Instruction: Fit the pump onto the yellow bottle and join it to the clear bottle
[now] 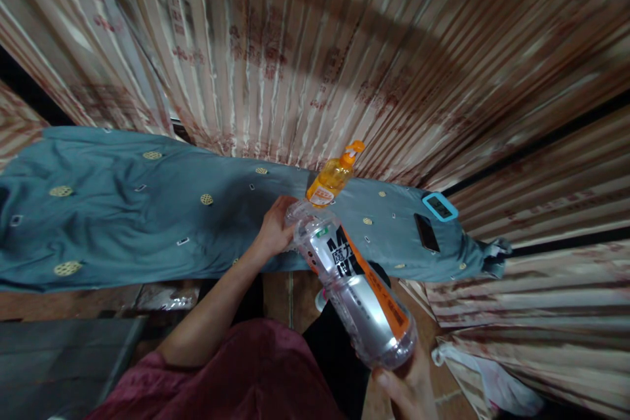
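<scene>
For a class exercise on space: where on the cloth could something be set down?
The widest bare patch of cloth lies left of the left hand; a smaller one, between the orange pump bottle and the phone. Crowded: by the held plastic bottle and pump bottle, and around the phone and blue-framed device.

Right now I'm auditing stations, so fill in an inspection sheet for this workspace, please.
Surface: creased teal patterned cloth
Job's things: clear plastic bottle with silver-and-orange label, tilted
Clutter: amber pump bottle with orange top, flat black rectangular phone, light-blue-framed display
Grips: left grip holding the clear bottle's neck end, right grip at its base
Cables: nothing seen
Surroundings: beige striped curtains with reddish prints, brown tiled floor
</scene>
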{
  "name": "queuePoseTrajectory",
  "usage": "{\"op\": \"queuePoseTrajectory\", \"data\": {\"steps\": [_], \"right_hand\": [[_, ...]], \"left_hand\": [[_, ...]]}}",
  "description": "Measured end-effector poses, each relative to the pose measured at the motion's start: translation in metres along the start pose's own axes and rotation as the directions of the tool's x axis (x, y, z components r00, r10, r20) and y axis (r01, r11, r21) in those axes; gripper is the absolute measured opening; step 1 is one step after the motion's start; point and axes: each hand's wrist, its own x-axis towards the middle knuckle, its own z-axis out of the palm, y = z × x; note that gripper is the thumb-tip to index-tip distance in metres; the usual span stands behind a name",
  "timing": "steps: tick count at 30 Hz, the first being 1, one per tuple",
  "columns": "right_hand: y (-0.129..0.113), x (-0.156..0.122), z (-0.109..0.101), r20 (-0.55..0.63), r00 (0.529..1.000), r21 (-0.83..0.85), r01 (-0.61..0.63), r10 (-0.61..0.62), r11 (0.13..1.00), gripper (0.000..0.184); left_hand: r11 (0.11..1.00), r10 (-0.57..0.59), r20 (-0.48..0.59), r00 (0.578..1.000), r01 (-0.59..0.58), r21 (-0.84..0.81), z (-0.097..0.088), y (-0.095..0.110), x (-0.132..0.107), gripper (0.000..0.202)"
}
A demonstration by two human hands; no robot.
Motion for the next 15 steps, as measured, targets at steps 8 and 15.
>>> {"op": "queuePoseTrajectory", "data": {"steps": [8, 15], "right_hand": [[-0.013, -0.004, 0.012, 0.013, 0.999, 0.027, -0.035, 0.035, 0.999, 0.118], [-0.001, -0.001, 0.007, 0.002, 1.000, 0.103, -0.017, 0.017, 0.995, 0.096]], "left_hand": [[1.000, 0.006, -0.005, 1.000, -0.006, -0.012, 0.001, 0.001, 0.000, 0.047], [1.000, 0.003, -0.013, 1.000, -0.003, -0.010, 0.000, 0.002, 0.000, 0.051]]}}
